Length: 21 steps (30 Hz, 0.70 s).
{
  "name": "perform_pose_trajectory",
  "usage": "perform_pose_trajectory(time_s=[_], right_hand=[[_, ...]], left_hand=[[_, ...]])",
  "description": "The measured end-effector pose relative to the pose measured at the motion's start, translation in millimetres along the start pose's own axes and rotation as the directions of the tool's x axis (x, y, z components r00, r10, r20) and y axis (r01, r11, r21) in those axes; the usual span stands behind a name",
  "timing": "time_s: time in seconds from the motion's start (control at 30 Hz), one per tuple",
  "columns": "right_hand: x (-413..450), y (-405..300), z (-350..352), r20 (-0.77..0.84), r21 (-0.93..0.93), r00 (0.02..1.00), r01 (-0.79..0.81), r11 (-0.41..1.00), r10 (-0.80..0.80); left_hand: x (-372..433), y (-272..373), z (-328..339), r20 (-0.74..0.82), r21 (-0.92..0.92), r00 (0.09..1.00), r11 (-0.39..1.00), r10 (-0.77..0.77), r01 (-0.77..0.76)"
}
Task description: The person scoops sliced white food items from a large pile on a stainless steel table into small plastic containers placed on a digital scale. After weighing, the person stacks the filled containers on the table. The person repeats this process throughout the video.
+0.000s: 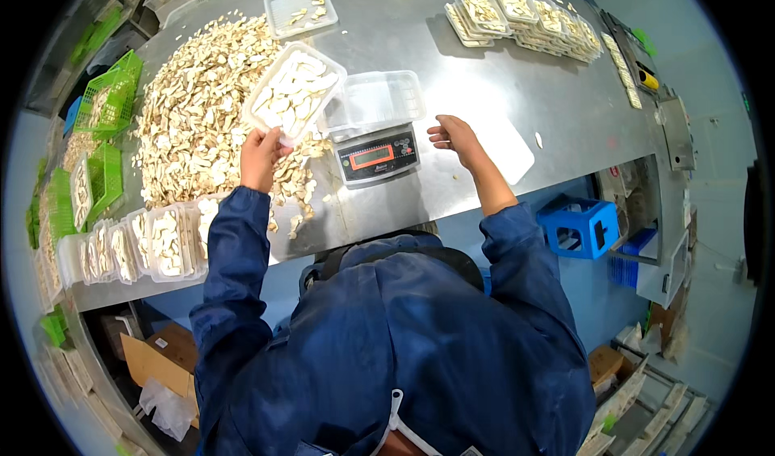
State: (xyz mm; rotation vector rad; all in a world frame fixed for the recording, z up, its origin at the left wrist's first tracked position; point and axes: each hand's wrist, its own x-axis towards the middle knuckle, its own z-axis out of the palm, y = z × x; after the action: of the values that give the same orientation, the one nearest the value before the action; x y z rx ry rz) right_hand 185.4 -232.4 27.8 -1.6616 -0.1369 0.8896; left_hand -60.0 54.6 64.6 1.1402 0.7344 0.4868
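Note:
My left hand grips the near end of a clear plastic tray filled with pale dried slices, possibly mushroom. The tray is tilted above the edge of a large heap of the same slices. Right of it, an empty clear plastic tray sits on a digital weighing scale, whose display faces me. My right hand hovers beside the scale's right side, fingers apart and holding nothing.
Filled trays stand stacked at the back right of the metal table. More filled trays line its front left edge. A tray with few slices lies behind the heap. Green baskets stand left; a blue stool is below right.

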Motion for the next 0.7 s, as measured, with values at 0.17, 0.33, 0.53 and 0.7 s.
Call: perform_pose_trajectory(time_s=[0.17,0.33,0.53,0.7], right_hand=[[6,-15,5,0.066,-0.043,0.996,-0.050,0.998,0.052],[36,-14,17,0.103,-0.167,0.990,-0.074,0.983,0.092],[54,-20,21,-0.002,-0.318,0.989,0.138,0.938,-0.146],[28,-33,-18,-0.153,-0.318,0.977,0.093,0.943,-0.148]], left_hand=[[20,-13,8,0.011,-0.012,1.000,1.000,0.018,-0.018],[30,-17,11,0.006,0.021,1.000,1.000,0.008,-0.008],[34,-6,33,-0.023,0.094,0.995,0.991,0.094,-0.091],[56,-23,38,0.038,0.312,0.947,0.896,0.319,-0.315]])
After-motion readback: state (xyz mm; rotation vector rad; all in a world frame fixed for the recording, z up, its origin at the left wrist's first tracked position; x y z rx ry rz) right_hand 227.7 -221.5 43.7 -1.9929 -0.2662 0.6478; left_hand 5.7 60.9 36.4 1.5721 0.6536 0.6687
